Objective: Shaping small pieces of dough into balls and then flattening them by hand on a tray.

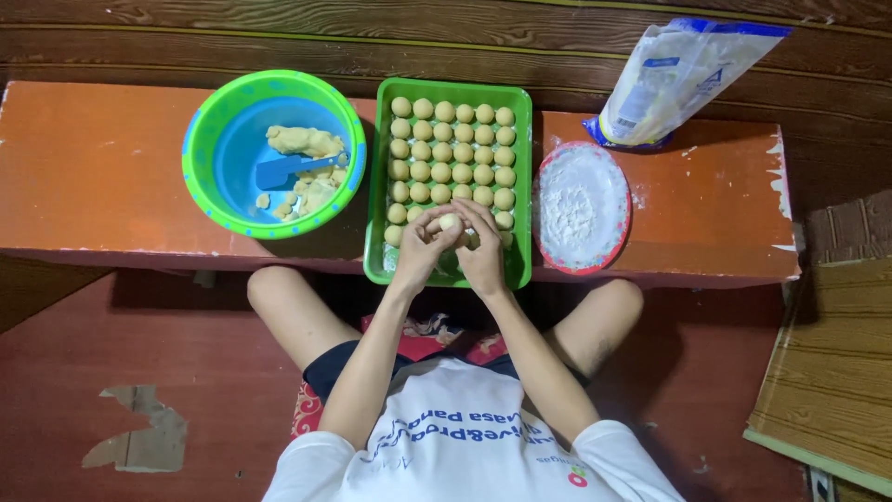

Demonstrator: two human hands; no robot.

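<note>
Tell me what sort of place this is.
Probably a home, with food made at floor level: the person sits cross-legged at a low orange bench, both hands shaping a dough ball over a green tray, beside a plate of flour.

Your glossy green plastic tray (520, 186) holds matt, smooth dough balls (452, 149). The orange bench (102, 177) shows chipped paint; the bag (674, 79) is shiny plastic.

A small, round, pale-yellow dough ball (450, 221) sits pinched between fingertips.
</note>
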